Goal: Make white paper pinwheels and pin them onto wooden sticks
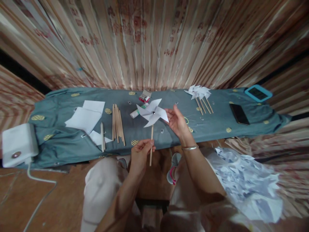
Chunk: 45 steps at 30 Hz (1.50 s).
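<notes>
A white paper pinwheel [157,113] with a metal pin at its centre stands upright on a thin wooden stick [152,132]. Lower on that stick, my left hand [142,151] is closed round it. My right hand [177,122] is at the pinwheel's right blade, fingers apart and slightly curled, the tips at the blade's edge; whether they pinch it is hard to tell. Behind the pinwheel lie a white and green tube [135,112] and a small box of metal pins [145,96]. Several bare sticks [117,124] rest to the left.
White paper sheets [84,116] and a pale pen-like rod [102,137] lie left; a white device [19,145] sits at the far left. Finished pinwheels [199,92], a phone [238,113] and a blue-framed device [258,93] are right. A bag of folded paper [246,180] stands lower right.
</notes>
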### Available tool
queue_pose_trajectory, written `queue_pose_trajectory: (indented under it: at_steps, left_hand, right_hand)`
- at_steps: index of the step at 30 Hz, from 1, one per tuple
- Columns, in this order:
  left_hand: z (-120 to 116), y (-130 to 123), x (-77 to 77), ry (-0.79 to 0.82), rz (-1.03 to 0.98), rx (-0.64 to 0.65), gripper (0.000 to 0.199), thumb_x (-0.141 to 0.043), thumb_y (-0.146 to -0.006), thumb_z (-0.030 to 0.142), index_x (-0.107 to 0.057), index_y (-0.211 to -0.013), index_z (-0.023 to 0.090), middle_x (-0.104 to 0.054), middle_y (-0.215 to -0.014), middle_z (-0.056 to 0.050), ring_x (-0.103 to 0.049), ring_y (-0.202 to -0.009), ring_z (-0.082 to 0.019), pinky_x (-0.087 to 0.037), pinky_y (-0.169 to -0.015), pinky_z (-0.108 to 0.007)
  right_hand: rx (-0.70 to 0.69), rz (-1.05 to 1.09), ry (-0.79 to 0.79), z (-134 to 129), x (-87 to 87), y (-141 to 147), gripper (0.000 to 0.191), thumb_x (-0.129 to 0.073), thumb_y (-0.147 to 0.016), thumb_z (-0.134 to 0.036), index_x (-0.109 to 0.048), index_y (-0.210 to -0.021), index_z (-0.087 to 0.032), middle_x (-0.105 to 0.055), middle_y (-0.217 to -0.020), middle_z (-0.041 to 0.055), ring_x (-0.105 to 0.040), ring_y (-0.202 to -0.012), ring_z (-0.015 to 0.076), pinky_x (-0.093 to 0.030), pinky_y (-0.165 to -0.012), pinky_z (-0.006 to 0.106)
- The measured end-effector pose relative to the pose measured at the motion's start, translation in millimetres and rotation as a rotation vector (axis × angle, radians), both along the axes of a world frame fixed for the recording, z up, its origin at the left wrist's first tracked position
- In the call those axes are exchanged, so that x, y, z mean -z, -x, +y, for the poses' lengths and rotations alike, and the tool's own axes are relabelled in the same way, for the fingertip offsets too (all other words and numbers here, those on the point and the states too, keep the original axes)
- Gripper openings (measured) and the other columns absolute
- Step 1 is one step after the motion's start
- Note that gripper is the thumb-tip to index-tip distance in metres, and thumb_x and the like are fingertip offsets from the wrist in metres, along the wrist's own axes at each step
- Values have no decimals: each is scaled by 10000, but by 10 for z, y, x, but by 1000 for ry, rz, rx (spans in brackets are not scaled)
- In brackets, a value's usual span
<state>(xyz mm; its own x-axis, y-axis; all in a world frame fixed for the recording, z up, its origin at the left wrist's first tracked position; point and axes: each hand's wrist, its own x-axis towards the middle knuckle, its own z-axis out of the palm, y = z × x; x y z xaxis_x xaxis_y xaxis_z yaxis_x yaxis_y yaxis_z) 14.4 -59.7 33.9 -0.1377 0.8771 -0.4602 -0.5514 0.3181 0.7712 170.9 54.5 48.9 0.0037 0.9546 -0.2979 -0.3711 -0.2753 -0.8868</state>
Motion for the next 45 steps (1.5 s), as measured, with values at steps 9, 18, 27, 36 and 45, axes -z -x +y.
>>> queue_pose_trajectory:
  at_steps: [9,18,27,36,45]
  left_hand:
    - [556,-132,84,-76,46,92,408,-936,-390,425,-731,-617,154,-660,-552,12,-575,-506,-77,-480,-569,-199]
    - [564,-88,171,-65,119,120,382,-931,-410,422,-741,-622,168,-661,-556,7,-577,-504,-90,-475,-555,-207]
    - [570,-85,191,-84,133,132,397,-931,-419,441,-741,-635,168,-656,-560,7,-573,-507,-92,-484,-565,-216]
    - [580,-91,176,-92,151,134,373,-927,-431,429,-751,-637,173,-659,-552,3,-578,-516,-98,-466,-550,-208]
    - [583,-102,167,-92,147,127,377,-926,-418,418,-746,-634,167,-657,-555,2,-575,-517,-97,-478,-567,-218]
  right_hand:
    - [24,112,-90,114,35,-166,504,-801,-608,-657,-663,-863,-244,-742,-876,8,-709,-795,138,-564,-715,226]
    - [-33,50,-59,128,5,-44,493,-941,-440,-402,-698,-831,-225,-731,-781,-45,-653,-675,83,-546,-693,200]
    - [-15,45,-68,133,45,-26,416,-924,-494,-357,-713,-823,-216,-755,-826,-26,-660,-703,90,-550,-708,203]
    - [0,48,-110,146,82,-4,414,-931,-481,-342,-716,-812,-218,-754,-813,-29,-666,-716,101,-549,-685,203]
    - [-4,43,-84,158,71,-6,441,-948,-455,-331,-693,-795,-211,-737,-790,-53,-657,-698,76,-532,-667,182]
